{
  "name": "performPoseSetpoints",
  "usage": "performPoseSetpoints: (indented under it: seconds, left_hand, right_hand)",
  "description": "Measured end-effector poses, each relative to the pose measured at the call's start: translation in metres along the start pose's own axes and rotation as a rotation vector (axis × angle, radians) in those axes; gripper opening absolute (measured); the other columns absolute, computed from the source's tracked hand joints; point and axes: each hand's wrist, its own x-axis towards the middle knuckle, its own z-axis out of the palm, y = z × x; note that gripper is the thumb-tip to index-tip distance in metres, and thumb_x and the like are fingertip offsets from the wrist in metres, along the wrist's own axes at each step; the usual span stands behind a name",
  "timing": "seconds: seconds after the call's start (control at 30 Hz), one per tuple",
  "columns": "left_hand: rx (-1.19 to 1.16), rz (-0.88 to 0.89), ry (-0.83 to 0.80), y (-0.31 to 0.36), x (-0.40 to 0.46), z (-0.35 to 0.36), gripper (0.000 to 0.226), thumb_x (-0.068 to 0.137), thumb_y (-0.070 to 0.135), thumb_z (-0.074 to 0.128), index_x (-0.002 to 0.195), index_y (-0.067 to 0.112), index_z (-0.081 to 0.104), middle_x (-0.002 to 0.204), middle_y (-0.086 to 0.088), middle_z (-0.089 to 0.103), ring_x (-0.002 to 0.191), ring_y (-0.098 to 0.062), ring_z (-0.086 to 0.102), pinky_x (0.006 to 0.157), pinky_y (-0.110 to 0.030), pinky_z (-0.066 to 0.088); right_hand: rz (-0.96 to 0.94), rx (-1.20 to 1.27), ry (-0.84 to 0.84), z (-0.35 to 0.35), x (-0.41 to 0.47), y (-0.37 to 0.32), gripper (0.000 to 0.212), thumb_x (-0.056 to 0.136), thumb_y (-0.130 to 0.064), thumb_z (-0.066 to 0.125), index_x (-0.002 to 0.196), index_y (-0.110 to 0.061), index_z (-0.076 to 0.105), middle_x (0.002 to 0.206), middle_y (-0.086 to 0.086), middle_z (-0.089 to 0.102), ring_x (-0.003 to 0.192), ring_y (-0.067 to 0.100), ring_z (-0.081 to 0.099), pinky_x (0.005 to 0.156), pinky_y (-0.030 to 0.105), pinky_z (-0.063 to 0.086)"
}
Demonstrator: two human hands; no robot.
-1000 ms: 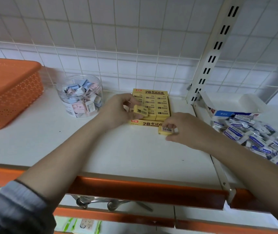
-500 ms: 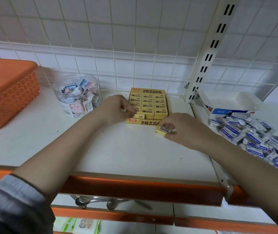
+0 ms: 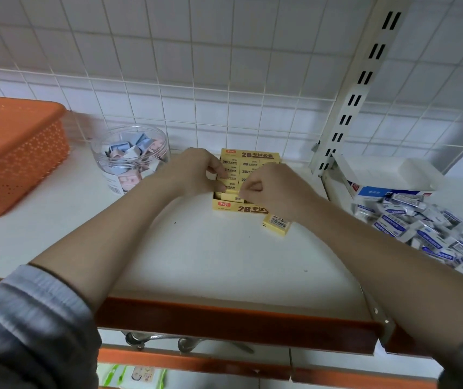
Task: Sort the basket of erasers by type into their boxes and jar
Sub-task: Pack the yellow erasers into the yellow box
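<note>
Both hands have closed in over the yellow eraser box (image 3: 248,181) since a moment ago, and the right hand (image 3: 273,189) has let go of the one yellow eraser (image 3: 277,224) it held, which now lies loose on the white shelf (image 3: 196,256) just near of the box's front right corner. Left hand (image 3: 196,172) curls its fingers on the erasers at the box's left side; the right hand's fingers pinch at one in the near row, though what exactly they grip cannot be told. One box of yellow 2B erasers stands at the far middle of the shelf. One clear plastic jar (image 3: 130,160) of pastel erasers sits to its left, and one orange perforated basket (image 3: 14,155) stands at the far left. On the right, one white-and-blue box (image 3: 379,183) lies open beside a heap of blue-and-white erasers (image 3: 421,228), too many and too jumbled to count.
</note>
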Motion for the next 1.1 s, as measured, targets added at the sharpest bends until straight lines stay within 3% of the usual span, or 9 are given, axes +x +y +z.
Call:
performPoseSetpoints:
  seconds: [0.13,0.27,0.43,0.57,0.7,0.8,0.9,1.03,1.1]
  left_hand:
    - [-0.014,-0.043,0.040,-0.003,0.000,0.004,0.029,0.078,0.025,0.074,0.107,0.026,0.070,0.118,0.009,0.064,0.111,-0.008,0.056,0.090,-0.018,0.038]
    - [-0.097,-0.014,-0.016,-0.010,-0.001,0.003,0.023,0.086,0.019,0.066,0.108,0.023,0.070,0.120,0.008,0.064,0.113,-0.007,0.056,0.088,-0.013,0.034]
    - [-0.111,0.021,-0.097,-0.012,0.001,-0.005,0.023,0.091,0.020,0.059,0.112,0.021,0.069,0.123,0.007,0.063,0.109,-0.006,0.055,0.086,-0.014,0.035]
    - [-0.067,0.034,-0.109,-0.007,0.006,-0.008,0.026,0.089,0.028,0.062,0.114,0.024,0.068,0.122,0.008,0.062,0.109,-0.008,0.054,0.083,-0.016,0.033]
    - [0.057,0.087,-0.189,-0.003,0.011,-0.006,0.060,0.076,0.037,0.075,0.131,0.030,0.053,0.137,0.008,0.047,0.127,-0.014,0.042,0.096,-0.021,0.030]
    - [0.179,0.141,-0.218,0.002,0.017,-0.002,0.080,0.074,0.032,0.076,0.143,0.029,0.036,0.143,0.004,0.041,0.130,-0.016,0.038,0.101,-0.024,0.029]
    - [0.260,0.126,-0.215,0.006,0.019,-0.002,0.079,0.077,0.035,0.072,0.145,0.027,0.032,0.135,0.002,0.048,0.123,-0.019,0.044,0.093,-0.025,0.035]
    - [0.315,0.132,-0.211,0.006,0.019,-0.003,0.069,0.077,0.042,0.069,0.136,0.020,0.043,0.099,0.002,0.053,0.093,-0.016,0.048,0.077,-0.028,0.042]
    - [0.313,0.123,-0.213,0.005,0.020,-0.003,0.070,0.077,0.044,0.070,0.137,0.019,0.043,0.099,0.002,0.053,0.094,-0.017,0.049,0.077,-0.027,0.041]
  right_hand:
    - [0.057,-0.073,0.057,0.014,0.008,-0.002,0.014,0.087,-0.030,0.065,0.090,-0.020,0.074,0.089,-0.003,0.069,0.084,0.017,0.062,0.069,0.031,0.052]
    - [0.117,-0.077,0.111,0.022,0.010,-0.005,0.013,0.083,-0.033,0.070,0.091,-0.024,0.069,0.082,-0.006,0.059,0.081,0.016,0.055,0.064,0.026,0.038]
    - [0.198,0.216,0.139,0.020,0.007,-0.002,0.020,0.070,-0.030,0.081,0.068,-0.027,0.061,0.080,-0.010,0.065,0.080,0.012,0.063,0.071,0.032,0.052]
    - [0.176,0.314,0.215,0.004,0.003,0.001,0.019,0.067,-0.028,0.083,0.074,-0.022,0.066,0.073,-0.007,0.067,0.069,0.009,0.064,0.067,0.029,0.053]
    - [0.201,0.344,0.276,-0.021,-0.002,0.013,0.014,0.074,-0.026,0.078,0.084,-0.020,0.071,0.069,-0.010,0.063,0.061,0.001,0.057,0.054,0.008,0.041]
    - [0.266,0.337,0.272,-0.029,-0.006,0.025,0.013,0.077,-0.024,0.076,0.087,-0.018,0.072,0.071,-0.010,0.061,0.062,0.001,0.053,0.047,0.001,0.035]
    - [0.302,0.338,0.250,-0.027,-0.009,0.032,0.013,0.077,-0.024,0.076,0.087,-0.016,0.073,0.071,-0.009,0.061,0.062,0.001,0.052,0.049,0.004,0.036]
    - [0.327,0.375,0.225,-0.024,-0.012,0.038,0.015,0.077,-0.024,0.076,0.089,-0.015,0.074,0.077,-0.003,0.067,0.064,0.002,0.054,0.045,-0.001,0.034]
    - [0.338,0.397,0.215,-0.024,-0.013,0.040,0.016,0.077,-0.024,0.076,0.090,-0.015,0.074,0.085,0.001,0.070,0.069,0.002,0.055,0.046,-0.002,0.034]
